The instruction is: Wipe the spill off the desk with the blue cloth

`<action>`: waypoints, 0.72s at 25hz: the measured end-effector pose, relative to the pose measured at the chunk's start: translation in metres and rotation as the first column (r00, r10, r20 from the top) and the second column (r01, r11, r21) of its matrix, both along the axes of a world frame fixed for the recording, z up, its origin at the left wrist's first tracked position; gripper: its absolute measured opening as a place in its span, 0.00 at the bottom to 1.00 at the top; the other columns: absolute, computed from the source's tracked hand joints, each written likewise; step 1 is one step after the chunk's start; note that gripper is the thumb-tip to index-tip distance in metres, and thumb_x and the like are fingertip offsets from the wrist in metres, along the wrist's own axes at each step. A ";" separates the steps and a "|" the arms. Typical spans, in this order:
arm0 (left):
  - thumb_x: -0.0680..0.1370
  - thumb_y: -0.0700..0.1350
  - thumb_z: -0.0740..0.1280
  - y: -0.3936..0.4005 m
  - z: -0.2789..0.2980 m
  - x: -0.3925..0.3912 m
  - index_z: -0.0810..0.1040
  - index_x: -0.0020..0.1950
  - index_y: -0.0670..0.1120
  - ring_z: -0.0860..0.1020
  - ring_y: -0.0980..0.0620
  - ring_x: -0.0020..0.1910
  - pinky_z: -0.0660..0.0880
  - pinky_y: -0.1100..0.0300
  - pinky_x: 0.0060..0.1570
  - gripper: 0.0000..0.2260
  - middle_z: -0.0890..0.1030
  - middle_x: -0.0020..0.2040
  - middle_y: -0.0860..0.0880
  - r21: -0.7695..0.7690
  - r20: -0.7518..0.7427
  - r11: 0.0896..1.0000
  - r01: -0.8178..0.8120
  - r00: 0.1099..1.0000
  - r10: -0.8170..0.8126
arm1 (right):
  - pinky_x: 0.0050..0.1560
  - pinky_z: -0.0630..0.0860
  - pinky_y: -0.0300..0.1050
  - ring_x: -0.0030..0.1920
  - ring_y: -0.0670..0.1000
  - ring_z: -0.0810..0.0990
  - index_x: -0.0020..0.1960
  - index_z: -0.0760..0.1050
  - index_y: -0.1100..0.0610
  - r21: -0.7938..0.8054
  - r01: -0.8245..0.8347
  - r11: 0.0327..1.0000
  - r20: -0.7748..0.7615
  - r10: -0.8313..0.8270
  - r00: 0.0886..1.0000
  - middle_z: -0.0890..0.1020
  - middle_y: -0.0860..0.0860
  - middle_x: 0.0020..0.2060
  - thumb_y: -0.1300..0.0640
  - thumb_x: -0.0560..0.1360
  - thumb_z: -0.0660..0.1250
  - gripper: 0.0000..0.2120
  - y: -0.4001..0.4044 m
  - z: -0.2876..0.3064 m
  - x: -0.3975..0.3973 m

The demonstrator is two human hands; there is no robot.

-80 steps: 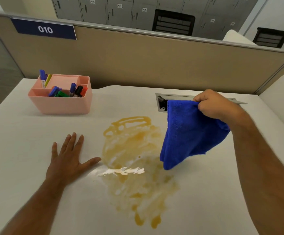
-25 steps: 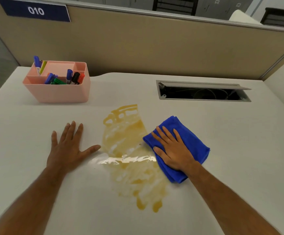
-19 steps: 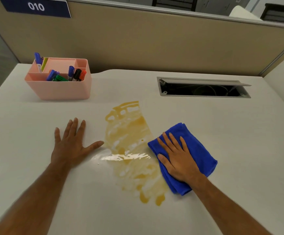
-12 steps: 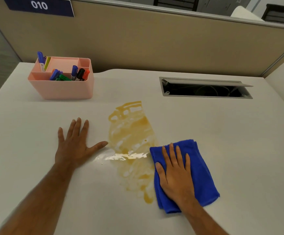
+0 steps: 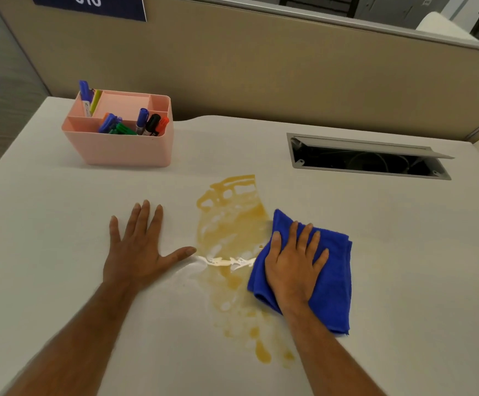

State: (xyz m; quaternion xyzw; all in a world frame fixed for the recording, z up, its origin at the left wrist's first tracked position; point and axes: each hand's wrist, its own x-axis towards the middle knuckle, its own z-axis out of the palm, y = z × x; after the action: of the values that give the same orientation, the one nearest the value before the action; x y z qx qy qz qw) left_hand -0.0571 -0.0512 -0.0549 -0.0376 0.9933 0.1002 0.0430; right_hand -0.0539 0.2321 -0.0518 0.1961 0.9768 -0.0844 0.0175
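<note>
My right hand (image 5: 294, 267) lies flat, fingers spread, pressing the folded blue cloth (image 5: 329, 284) onto the desk (image 5: 404, 252); it grips nothing, only bears down on it. The cloth's left edge touches the right side of the amber spill (image 5: 232, 232), which runs from above the cloth down past it toward me. My left hand (image 5: 138, 252) rests palm-down and splayed on the bare desk, its thumb tip just at the spill's left edge. Farther back stand a pink organiser (image 5: 124, 147) with markers (image 5: 147, 124) and an open cable hatch (image 5: 367, 158).
</note>
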 end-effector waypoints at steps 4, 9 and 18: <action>0.64 0.84 0.39 0.000 0.000 0.000 0.44 0.83 0.50 0.38 0.52 0.82 0.36 0.40 0.78 0.56 0.43 0.84 0.48 -0.012 0.004 1.000 0.002 1.000 -0.002 | 0.78 0.41 0.63 0.81 0.58 0.45 0.82 0.45 0.52 -0.010 -0.019 1.000 0.007 0.019 1.000 0.50 0.55 0.82 0.36 0.77 0.30 0.37 -0.004 0.000 -0.040; 0.64 0.84 0.38 -0.001 0.001 0.000 0.43 0.83 0.50 0.37 0.52 0.81 0.36 0.39 0.78 0.56 0.42 0.84 0.48 -0.015 0.009 1.000 0.001 1.000 -0.001 | 0.78 0.40 0.62 0.81 0.57 0.45 0.82 0.46 0.52 -0.027 -0.073 0.997 0.006 0.073 0.997 0.50 0.55 0.82 0.37 0.82 0.38 0.33 -0.008 0.001 -0.094; 0.64 0.85 0.42 -0.001 -0.003 -0.001 0.45 0.83 0.50 0.38 0.52 0.82 0.38 0.39 0.78 0.56 0.43 0.84 0.48 -0.015 -0.003 1.000 -0.009 1.000 0.009 | 0.78 0.41 0.60 0.81 0.54 0.48 0.81 0.51 0.50 -0.083 -0.374 0.924 -0.047 0.372 0.927 0.54 0.52 0.81 0.38 0.83 0.41 0.30 -0.009 0.000 -0.176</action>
State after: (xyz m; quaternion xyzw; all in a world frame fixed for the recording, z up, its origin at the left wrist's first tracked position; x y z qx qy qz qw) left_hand -0.0585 -0.0518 -0.0578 -0.0424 0.9939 0.0929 0.0407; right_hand -0.2299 0.2227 -0.0523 0.0045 0.9916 -0.1264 0.0272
